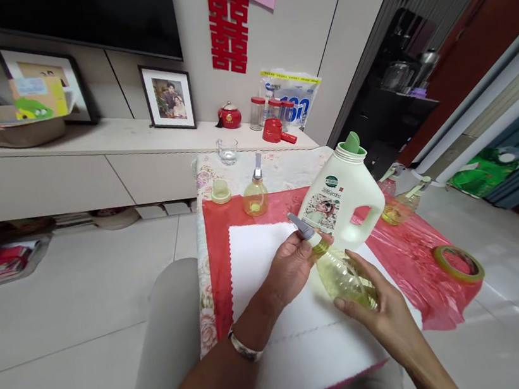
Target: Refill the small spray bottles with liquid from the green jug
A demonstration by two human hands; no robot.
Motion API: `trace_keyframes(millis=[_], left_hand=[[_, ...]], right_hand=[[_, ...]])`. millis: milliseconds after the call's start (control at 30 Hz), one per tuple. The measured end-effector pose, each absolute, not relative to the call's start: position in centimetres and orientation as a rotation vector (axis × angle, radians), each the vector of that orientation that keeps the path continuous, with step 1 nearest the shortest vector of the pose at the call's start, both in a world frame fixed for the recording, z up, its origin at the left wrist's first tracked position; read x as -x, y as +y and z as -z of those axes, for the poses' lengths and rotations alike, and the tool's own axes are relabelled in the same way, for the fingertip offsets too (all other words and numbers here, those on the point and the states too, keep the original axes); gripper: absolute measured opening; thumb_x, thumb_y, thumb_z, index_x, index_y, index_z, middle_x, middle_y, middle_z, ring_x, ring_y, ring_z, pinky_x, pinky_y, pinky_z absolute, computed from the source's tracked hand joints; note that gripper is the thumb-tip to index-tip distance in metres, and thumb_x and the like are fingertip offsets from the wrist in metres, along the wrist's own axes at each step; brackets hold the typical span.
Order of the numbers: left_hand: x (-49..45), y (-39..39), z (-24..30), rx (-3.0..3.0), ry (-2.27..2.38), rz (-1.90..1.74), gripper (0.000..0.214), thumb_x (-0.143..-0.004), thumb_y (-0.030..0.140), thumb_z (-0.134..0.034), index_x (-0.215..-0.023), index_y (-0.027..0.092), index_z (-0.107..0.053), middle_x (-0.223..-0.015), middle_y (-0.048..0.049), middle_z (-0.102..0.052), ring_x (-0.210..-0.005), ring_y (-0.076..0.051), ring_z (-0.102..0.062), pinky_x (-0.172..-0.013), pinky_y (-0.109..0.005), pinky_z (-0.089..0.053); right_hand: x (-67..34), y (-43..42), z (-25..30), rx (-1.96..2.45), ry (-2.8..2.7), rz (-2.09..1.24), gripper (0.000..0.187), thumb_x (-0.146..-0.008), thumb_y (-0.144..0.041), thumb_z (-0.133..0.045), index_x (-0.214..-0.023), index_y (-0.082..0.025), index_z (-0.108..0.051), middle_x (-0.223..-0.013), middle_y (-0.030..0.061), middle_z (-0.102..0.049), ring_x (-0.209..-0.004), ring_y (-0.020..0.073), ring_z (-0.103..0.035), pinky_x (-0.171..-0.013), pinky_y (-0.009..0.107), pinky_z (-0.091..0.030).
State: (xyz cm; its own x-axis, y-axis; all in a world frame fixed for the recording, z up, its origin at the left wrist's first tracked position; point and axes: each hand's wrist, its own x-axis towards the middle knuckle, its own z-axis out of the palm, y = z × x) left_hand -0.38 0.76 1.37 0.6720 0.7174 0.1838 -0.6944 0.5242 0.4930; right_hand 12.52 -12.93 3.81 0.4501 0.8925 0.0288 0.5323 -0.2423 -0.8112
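Tilted over a white cloth, a clear yellowish pump bottle is held between both hands. My left hand pinches the collar just under its grey pump head. The fingers of my right hand wrap round the bottle's lower body. Right behind it stands a large pale green detergent jug, uncapped, with a green spout showing at its mouth. Back left of the cloth are a smaller round pump bottle and a pale green cap.
Red plastic sheeting covers part of the table. A roll of tape and other pump bottles lie at the right. A glass mug stands at the table's back, before a cabinet with jars and a red scoop.
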Motion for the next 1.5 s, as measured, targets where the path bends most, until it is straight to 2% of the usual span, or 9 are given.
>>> trace_keyframes(millis=[333,600,833,1000,1100,1233,1367,1433,1500], left_hand=[[0.4,0.7,-1.3,-0.558,-0.001,-0.843,0.036,-0.079,0.033,-0.08,-0.105,0.013,-0.064,-0.101,-0.0131,-0.074,-0.128,-0.036,-0.058,-0.114,-0.051,-0.034],[0.7,0.9,-1.2,-0.594,0.022,-0.82,0.032,-0.081,0.034,-0.079,-0.101,0.014,-0.065,-0.103,-0.0131,-0.074,-0.127,-0.036,-0.059,-0.111,-0.051,-0.037],[0.4,1.1,-0.7,-0.542,0.04,-0.846,0.032,-0.081,0.034,-0.078,-0.103,0.016,-0.063,-0.105,-0.0111,-0.072,-0.12,-0.034,-0.063,-0.105,-0.05,-0.043],[0.4,1.5,-0.6,-0.465,0.08,-0.899,0.024,-0.085,0.029,-0.073,-0.103,0.019,-0.061,-0.099,-0.0068,-0.071,-0.115,-0.029,-0.065,-0.104,-0.049,-0.045],[0.6,1.7,-0.7,-0.442,0.097,-0.907,0.015,-0.09,0.026,-0.067,-0.101,0.019,-0.06,-0.099,-0.0058,-0.07,-0.113,-0.027,-0.065,-0.104,-0.048,-0.045],[0.6,1.8,-0.6,-0.424,0.097,-0.908,0.014,-0.089,0.024,-0.066,-0.101,0.018,-0.061,-0.098,-0.0063,-0.07,-0.112,-0.027,-0.066,-0.105,-0.049,-0.044],[0.7,1.9,-0.4,-0.44,0.094,-0.896,0.016,-0.089,0.024,-0.067,-0.103,0.018,-0.061,-0.099,-0.0076,-0.07,-0.113,-0.029,-0.066,-0.105,-0.05,-0.044],[0.7,1.9,-0.4,-0.439,0.101,-0.888,0.016,-0.089,0.024,-0.066,-0.103,0.018,-0.061,-0.101,-0.0078,-0.07,-0.114,-0.029,-0.066,-0.105,-0.05,-0.045],[0.7,2.0,-0.3,-0.435,0.112,-0.888,0.014,-0.09,0.025,-0.065,-0.103,0.019,-0.061,-0.103,-0.0078,-0.07,-0.114,-0.028,-0.065,-0.104,-0.049,-0.045]], right_hand=[[-12.4,-13.1,-2.9,1.82,-1.271,-0.532,0.079,-0.076,-0.055,-0.076,-0.145,-0.028,-0.048,-0.137,0.0068,-0.05,-0.129,0.0245,-0.049,-0.109,0.04,-0.045],[-12.8,-13.4,-2.3,1.716,-1.032,-0.759,0.085,-0.07,-0.05,-0.083,-0.144,-0.024,-0.05,-0.143,0.0115,-0.052,-0.131,0.0302,-0.05,-0.11,0.045,-0.044],[-12.0,-12.4,-0.4,1.33,-0.591,-0.983,0.068,-0.077,-0.059,-0.074,-0.133,-0.023,-0.06,-0.144,0.0136,-0.051,-0.127,0.0332,-0.054,-0.106,0.05,-0.046],[-9.3,-12.2,-1.4,1.243,-0.583,-0.831,0.086,-0.069,-0.051,-0.083,-0.146,-0.038,-0.046,-0.157,0.0035,-0.033,-0.139,0.0294,-0.042,-0.106,0.043,-0.048],[-8.3,-12.3,-2.0,1.346,-0.657,-0.716,0.102,-0.063,-0.041,-0.088,-0.151,-0.041,-0.037,-0.154,0.0028,-0.035,-0.14,0.0263,-0.04,-0.105,0.037,-0.048],[-8.7,-11.9,-1.0,1.303,-0.568,-0.789,0.093,-0.075,-0.054,-0.079,-0.154,-0.034,-0.034,-0.146,0.009,-0.045,-0.131,0.0285,-0.05,-0.106,0.047,-0.047],[-9.1,-11.8,-0.7,1.193,-0.442,-1.014,0.084,-0.084,-0.069,-0.063,-0.154,-0.035,-0.031,-0.145,0.013,-0.045,-0.111,0.0306,-0.062,-0.083,0.053,-0.057],[-8.9,-12.0,-1.3,1.141,-0.455,-1.098,0.083,-0.083,-0.068,-0.066,-0.153,-0.039,-0.033,-0.15,0.0111,-0.04,-0.11,0.0294,-0.062,-0.082,0.051,-0.058],[-8.7,-12.4,-2.0,1.154,-0.521,-1.089,0.091,-0.075,-0.057,-0.079,-0.153,-0.043,-0.032,-0.155,0.0064,-0.034,-0.118,0.0278,-0.058,-0.091,0.048,-0.056]])
